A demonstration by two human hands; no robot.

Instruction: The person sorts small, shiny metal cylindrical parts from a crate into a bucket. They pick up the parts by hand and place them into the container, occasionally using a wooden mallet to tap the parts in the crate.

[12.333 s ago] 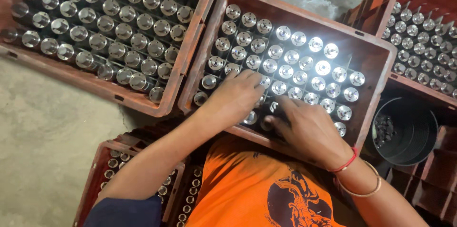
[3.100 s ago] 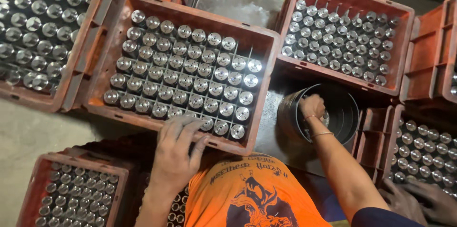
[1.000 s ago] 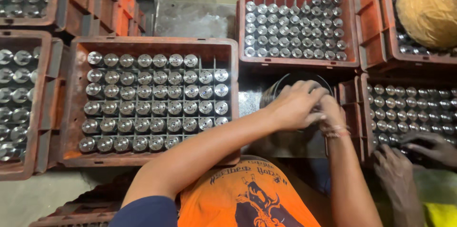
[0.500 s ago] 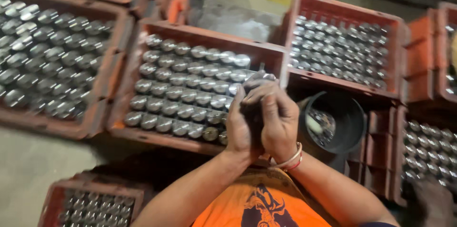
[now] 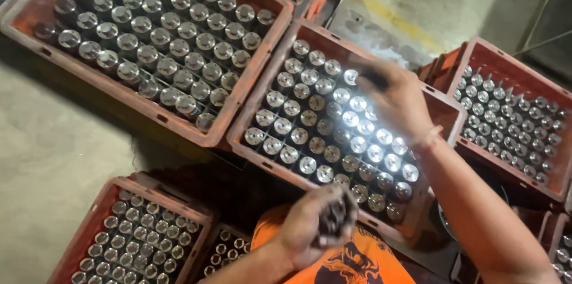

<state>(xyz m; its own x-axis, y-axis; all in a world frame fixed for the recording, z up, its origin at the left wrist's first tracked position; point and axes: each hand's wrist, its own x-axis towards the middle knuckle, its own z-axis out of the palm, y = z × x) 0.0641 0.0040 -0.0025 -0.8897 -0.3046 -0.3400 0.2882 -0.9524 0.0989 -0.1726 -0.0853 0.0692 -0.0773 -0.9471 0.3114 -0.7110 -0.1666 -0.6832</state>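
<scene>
My left hand (image 5: 311,225) is held near my chest and is closed around a bunch of small dark metal parts (image 5: 335,218). My right hand (image 5: 398,97) reaches out over the far side of the middle red crate (image 5: 266,75), blurred, with something small and dark pinched at its fingertips. That crate holds rows of upright shiny metal cylinders (image 5: 322,124). A bangle sits on my right wrist. My orange shirt (image 5: 363,260) shows at the bottom.
More red crates of the same metal cylinders lie around: one at upper left (image 5: 95,72), one at lower left (image 5: 104,209), one at right (image 5: 512,64). Bare concrete floor (image 5: 53,153) lies at left and at the top.
Half a second ago both hands were together over the middle crate's near edge. Now they have parted: the right has reached out over the crate, the left has drawn back with the parts.
</scene>
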